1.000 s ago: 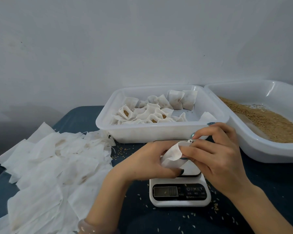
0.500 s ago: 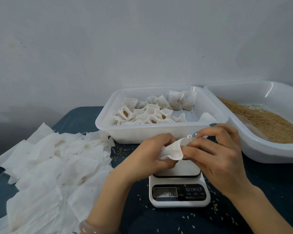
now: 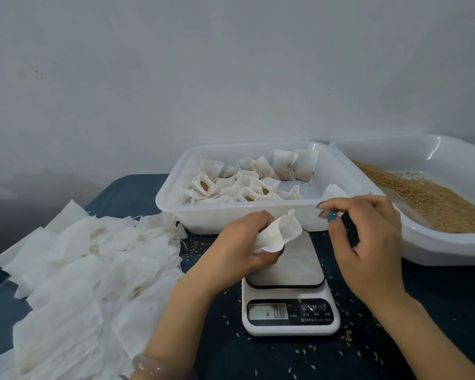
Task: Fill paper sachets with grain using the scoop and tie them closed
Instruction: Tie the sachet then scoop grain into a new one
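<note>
Above the scale (image 3: 288,283) the left hand (image 3: 242,242) grips a sachet (image 3: 279,233), fingers curled round its crumpled body. The right hand (image 3: 368,237) hangs just right of it, fingertips together. I cannot tell if they pinch a thread. A slackened grip could spill whatever the sachet holds. The tray (image 3: 231,218) behind the scale holds filled sachets (image 3: 247,185), and the tray (image 3: 450,250) to its right holds loose grain (image 3: 433,201).

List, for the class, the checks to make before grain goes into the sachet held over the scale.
1. sachet gripped by the left hand: ok.
2. sachet mouth open enough to fill: cannot tell.
3. scale reads 0.0, platform bare: ok.
4. grain ready in the tray: ok.
5. scoop within reach: cannot tell, none plainly visible.
6. right hand free to scoop: cannot tell, its fingers are pinched together.
</note>
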